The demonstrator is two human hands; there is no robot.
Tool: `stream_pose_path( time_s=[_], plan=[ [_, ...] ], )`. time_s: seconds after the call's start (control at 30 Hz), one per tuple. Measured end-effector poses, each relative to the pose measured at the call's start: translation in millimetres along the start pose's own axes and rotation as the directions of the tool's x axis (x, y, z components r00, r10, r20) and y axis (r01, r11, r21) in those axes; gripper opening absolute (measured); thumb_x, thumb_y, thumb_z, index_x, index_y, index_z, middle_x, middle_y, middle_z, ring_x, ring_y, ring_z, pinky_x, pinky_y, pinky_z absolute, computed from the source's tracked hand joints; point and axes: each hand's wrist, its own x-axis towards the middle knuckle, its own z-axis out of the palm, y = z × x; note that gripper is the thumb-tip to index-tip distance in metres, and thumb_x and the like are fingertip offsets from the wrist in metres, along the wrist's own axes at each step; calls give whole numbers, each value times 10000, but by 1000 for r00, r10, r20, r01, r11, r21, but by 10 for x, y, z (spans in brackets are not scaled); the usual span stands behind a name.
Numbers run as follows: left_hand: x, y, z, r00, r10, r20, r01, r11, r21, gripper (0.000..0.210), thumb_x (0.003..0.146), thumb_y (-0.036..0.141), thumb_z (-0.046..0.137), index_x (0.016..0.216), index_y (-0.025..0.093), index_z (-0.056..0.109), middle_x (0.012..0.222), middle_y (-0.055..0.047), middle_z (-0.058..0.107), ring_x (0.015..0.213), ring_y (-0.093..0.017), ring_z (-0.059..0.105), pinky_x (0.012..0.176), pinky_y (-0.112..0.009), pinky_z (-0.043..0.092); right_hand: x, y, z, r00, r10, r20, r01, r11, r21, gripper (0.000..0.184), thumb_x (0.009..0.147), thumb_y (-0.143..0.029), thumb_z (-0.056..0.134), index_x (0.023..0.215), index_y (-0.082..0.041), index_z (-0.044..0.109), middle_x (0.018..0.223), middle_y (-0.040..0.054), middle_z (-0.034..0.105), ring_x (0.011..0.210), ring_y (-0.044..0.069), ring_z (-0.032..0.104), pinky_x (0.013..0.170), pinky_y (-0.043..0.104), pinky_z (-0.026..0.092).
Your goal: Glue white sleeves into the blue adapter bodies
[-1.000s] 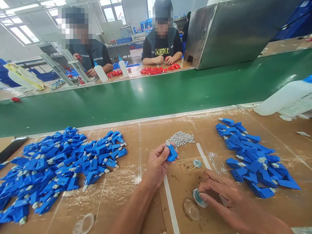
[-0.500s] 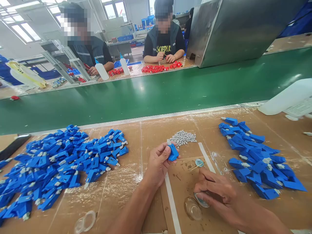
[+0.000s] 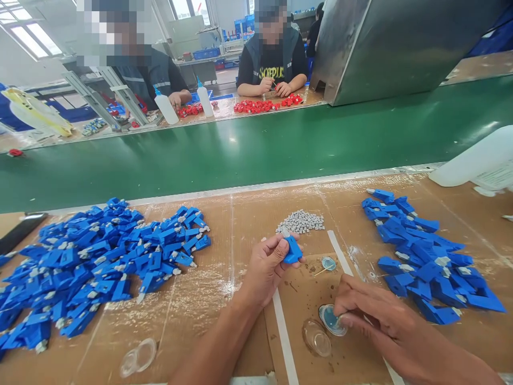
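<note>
My left hand (image 3: 264,270) pinches a small blue plastic part (image 3: 294,251) with a light grey tip between thumb and fingers. Just beyond it lies a heap of small grey pieces (image 3: 302,221). My right hand (image 3: 379,318) is closed in a pinch at the edge of a small round dish (image 3: 329,316) holding blue-green paste; whatever is between its fingers is hidden. Beside that dish sits a clear round lid (image 3: 317,338). A smaller blotch of blue-green paste (image 3: 328,263) with a thin wooden stick (image 3: 320,271) lies farther back on the cardboard.
Many blue parts with grey tips (image 3: 92,262) are piled at left, with another blue pile (image 3: 428,256) at right. Clear lids (image 3: 138,357) lie front left. A white bottle (image 3: 476,160) lies at right. Past the green belt (image 3: 224,155), two people work with red parts (image 3: 256,106).
My right hand has shifted right and slightly back, uncovering more of the paste dish. My left hand has moved slightly right with the blue part. The camera view has tilted slightly.
</note>
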Motion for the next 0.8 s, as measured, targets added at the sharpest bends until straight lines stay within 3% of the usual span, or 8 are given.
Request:
stream_pose_path(
  time_s=[0.13,0.23,0.47,0.7,0.8],
  plan=[
    [20,-158,-13,995,-100,25,101,992,-77,507,853,498,971,1088,71,832,923,-122,785,792,-179,762,709,-239,573,112,44,-44,987,121,-102,-100,976,191,367,1164,-498,544,943,-267,726,885,31,734,804,222,714,730,310,604],
    [41,-252,-18,985,-171,34,174,972,-156,485,831,460,995,1079,74,836,901,-117,790,782,-169,760,731,-233,587,269,51,-82,964,150,-219,-89,959,267,381,1150,-549,569,966,-272,755,847,18,726,755,204,701,666,270,595],
    [68,-296,-16,976,-204,78,215,961,-176,428,857,468,968,1048,102,856,845,-107,787,723,-162,754,700,-228,575,642,-52,-112,904,83,-419,-55,995,80,348,1132,-563,612,954,-311,775,845,12,810,705,212,744,729,295,645],
    [74,-301,5,973,-195,128,214,963,-165,397,903,502,915,992,119,863,838,-114,781,673,-147,713,663,-226,553,812,10,-31,870,-152,-469,147,988,-46,189,1171,-374,590,1087,-344,757,914,20,851,801,236,827,687,305,643],
    [74,-314,0,971,-186,151,211,963,-168,402,918,515,898,969,119,855,798,-100,761,658,-139,710,654,-211,536,816,34,-26,866,-158,-474,150,987,-54,157,1166,-357,608,1102,-351,751,915,8,854,799,227,828,686,294,646]
  ],
)
